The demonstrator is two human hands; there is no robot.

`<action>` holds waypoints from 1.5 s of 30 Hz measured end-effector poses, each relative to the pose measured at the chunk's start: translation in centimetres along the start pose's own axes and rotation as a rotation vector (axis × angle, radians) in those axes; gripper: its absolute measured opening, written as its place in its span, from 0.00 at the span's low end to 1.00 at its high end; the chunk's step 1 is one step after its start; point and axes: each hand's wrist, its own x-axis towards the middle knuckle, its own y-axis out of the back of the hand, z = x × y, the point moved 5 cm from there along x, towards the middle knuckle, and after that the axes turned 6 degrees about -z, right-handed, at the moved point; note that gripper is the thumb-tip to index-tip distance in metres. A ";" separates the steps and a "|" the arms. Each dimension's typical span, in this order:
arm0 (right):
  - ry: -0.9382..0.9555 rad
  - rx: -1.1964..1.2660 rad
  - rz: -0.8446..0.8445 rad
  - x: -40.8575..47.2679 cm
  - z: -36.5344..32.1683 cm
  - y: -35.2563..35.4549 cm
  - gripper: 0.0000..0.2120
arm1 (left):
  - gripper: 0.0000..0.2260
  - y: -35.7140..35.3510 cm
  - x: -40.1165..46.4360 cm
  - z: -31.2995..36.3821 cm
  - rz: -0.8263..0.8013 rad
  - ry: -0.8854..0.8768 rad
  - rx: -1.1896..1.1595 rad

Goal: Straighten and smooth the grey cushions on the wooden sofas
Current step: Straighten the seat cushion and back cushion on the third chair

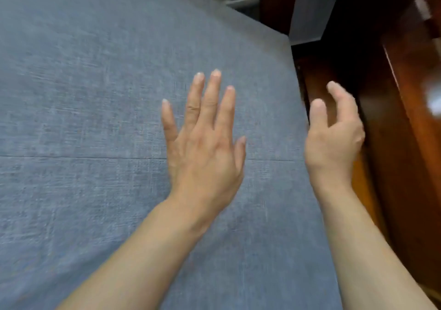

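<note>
1. The grey cushion (95, 119) fills the left and centre of the frame; a seam crosses it at mid-height.
2. Dark wooden sofa frame (405, 166) runs down the right edge.
3. The left hand (205, 142), at centre, lies palm down over the cushion, fingers straight and spread.
4. The right hand (334, 138), at the cushion's right edge, has loosely curled fingers and holds nothing.
</note>
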 end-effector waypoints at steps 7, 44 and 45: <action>-0.031 -0.402 -0.585 -7.5 12.6 -7.1 0.34 | 0.31 -11.0 -4.6 2.3 -0.428 -0.073 0.224; -0.192 -0.451 -0.775 -18.2 12.9 -1.0 0.34 | 0.31 -8.6 -17.2 5.2 -0.540 -0.211 0.088; -0.192 -0.453 -0.779 -17.9 13.0 -0.5 0.34 | 0.31 -8.6 -17.1 5.8 -0.548 -0.206 0.083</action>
